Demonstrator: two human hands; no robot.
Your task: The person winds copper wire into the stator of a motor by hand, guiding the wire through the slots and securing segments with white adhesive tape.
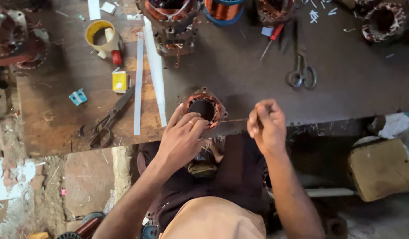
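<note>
The stator (205, 107) sits at the bench's (346, 84) near edge, bore up, with the left hand (181, 137) resting loosely spread on its near rim, while the right hand (266, 125), just right, pinches a wire (234, 119) running leftward to it.

A worn, dark worktop (346, 84) carries a copper-wound stator (205, 108) at its near edge, silver scissors (301, 73) at two o'clock, and black shears (108, 120) at nine.
</note>
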